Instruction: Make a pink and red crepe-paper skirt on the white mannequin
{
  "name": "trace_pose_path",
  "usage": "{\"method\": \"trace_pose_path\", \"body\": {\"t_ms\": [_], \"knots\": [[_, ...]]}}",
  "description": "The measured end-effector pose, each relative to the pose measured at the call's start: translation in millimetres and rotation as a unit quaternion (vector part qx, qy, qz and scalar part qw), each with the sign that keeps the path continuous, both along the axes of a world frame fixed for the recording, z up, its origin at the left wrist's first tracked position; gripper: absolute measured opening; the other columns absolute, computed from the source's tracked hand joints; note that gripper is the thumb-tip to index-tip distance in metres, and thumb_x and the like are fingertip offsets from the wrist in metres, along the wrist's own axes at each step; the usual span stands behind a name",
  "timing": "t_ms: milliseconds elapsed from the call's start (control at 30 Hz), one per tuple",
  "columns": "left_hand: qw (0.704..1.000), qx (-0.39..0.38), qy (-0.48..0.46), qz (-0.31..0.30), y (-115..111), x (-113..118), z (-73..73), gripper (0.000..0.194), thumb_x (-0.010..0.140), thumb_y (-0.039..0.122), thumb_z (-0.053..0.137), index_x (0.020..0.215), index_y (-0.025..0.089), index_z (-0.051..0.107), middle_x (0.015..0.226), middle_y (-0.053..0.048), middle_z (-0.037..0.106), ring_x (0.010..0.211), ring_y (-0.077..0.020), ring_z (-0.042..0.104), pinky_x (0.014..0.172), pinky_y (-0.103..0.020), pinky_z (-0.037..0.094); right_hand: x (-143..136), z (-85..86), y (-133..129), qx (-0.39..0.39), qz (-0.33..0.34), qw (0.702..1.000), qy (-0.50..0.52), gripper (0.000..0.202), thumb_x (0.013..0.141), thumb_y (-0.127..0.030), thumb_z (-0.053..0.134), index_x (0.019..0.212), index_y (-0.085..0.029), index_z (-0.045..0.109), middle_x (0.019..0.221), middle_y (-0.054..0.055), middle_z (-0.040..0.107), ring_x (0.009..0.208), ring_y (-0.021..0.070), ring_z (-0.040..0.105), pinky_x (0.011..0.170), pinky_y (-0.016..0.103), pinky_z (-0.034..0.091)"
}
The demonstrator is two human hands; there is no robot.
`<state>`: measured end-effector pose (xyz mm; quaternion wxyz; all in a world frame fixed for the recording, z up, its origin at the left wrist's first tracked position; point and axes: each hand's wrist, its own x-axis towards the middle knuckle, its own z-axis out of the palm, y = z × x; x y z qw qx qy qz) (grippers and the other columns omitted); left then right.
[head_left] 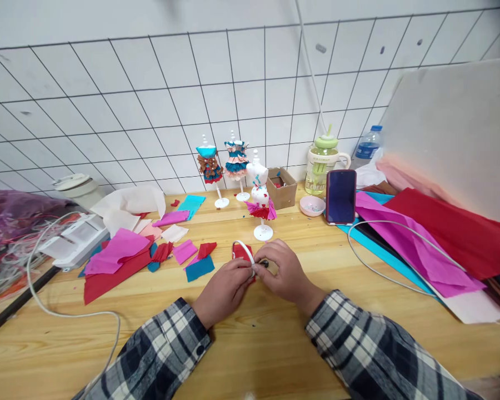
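Note:
My left hand (229,286) and my right hand (283,272) meet at the middle of the wooden table. Both pinch a thin white band (245,248) that curves up between them; its exact nature is unclear. A small dark piece shows at my right fingers. Red fabric (241,253) lies just behind my left fingertips, partly hidden. Beyond my hands stands a small white mannequin (257,180) with a magenta and red skirt (261,211). Two more dressed mannequins (209,164) (236,161) stand farther back.
Fabric scraps (199,269) lie on the left, near a white device (75,239) and a cable (66,315). A cardboard box (282,189), pink bowl (312,206), phone (340,197) and green-lidded cup (321,164) stand at the back. Fabric sheets (454,228) cover the right.

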<state>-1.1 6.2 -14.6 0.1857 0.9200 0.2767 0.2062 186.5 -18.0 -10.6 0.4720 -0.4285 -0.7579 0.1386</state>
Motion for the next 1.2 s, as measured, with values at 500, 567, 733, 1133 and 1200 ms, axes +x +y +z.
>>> {"method": "trace_pose_path", "body": {"t_ms": [500, 567, 733, 1133, 1200], "knots": [[0.997, 0.076, 0.031, -0.01, 1.2, -7.2, -0.3, 0.022, 0.095, 0.025, 0.044, 0.099, 0.02, 0.065, 0.098, -0.007, 0.07, 0.1, -0.0214, 0.06, 0.088, -0.037, 0.048, -1.1, -3.1, -2.3, -0.031, 0.041, 0.999, 0.0, 0.006, 0.083, -0.025, 0.06, 0.087, -0.021, 0.06, 0.081, 0.003, 0.063, 0.078, 0.0186, 0.054, 0.072, 0.033, 0.042], [0.997, 0.072, 0.033, -0.008, 0.5, -6.3, 1.6, 0.02, 0.094, 0.026, 0.046, 0.098, 0.019, 0.065, 0.097, -0.007, 0.07, 0.1, -0.0216, 0.059, 0.089, -0.037, 0.048, -1.0, -3.3, -1.9, -0.033, 0.049, 0.998, -0.004, 0.004, 0.084, -0.025, 0.06, 0.083, -0.021, 0.061, 0.078, 0.002, 0.063, 0.077, 0.0184, 0.055, 0.073, 0.033, 0.042], [0.999, 0.052, 0.007, -0.002, -1.2, -5.9, 4.8, 0.019, 0.093, 0.028, 0.048, 0.094, 0.019, 0.065, 0.093, -0.007, 0.07, 0.098, -0.0213, 0.06, 0.086, -0.035, 0.049, -3.0, -2.5, -3.4, -0.032, 0.08, 0.996, 0.016, 0.005, 0.084, -0.027, 0.062, 0.084, -0.023, 0.063, 0.085, 0.003, 0.065, 0.081, 0.0187, 0.057, 0.076, 0.034, 0.043], [0.998, 0.064, 0.011, -0.001, -1.2, -6.5, 4.0, 0.021, 0.093, 0.021, 0.044, 0.098, 0.019, 0.064, 0.096, -0.009, 0.069, 0.1, -0.0215, 0.059, 0.087, -0.036, 0.047, -0.5, -0.8, -2.6, -0.035, 0.054, 0.998, 0.011, 0.008, 0.084, -0.028, 0.061, 0.08, -0.021, 0.062, 0.072, 0.001, 0.061, 0.07, 0.016, 0.054, 0.067, 0.03, 0.042], [0.999, 0.044, 0.012, -0.004, -3.2, -6.3, 4.8, 0.022, 0.094, 0.023, 0.043, 0.097, 0.019, 0.064, 0.091, -0.008, 0.068, 0.092, -0.0204, 0.06, 0.081, -0.033, 0.047, -1.1, -2.0, -2.2, -0.041, 0.041, 0.998, 0.016, 0.01, 0.084, -0.029, 0.061, 0.078, -0.022, 0.061, 0.071, 0.001, 0.061, 0.069, 0.0159, 0.054, 0.066, 0.03, 0.042]]}}
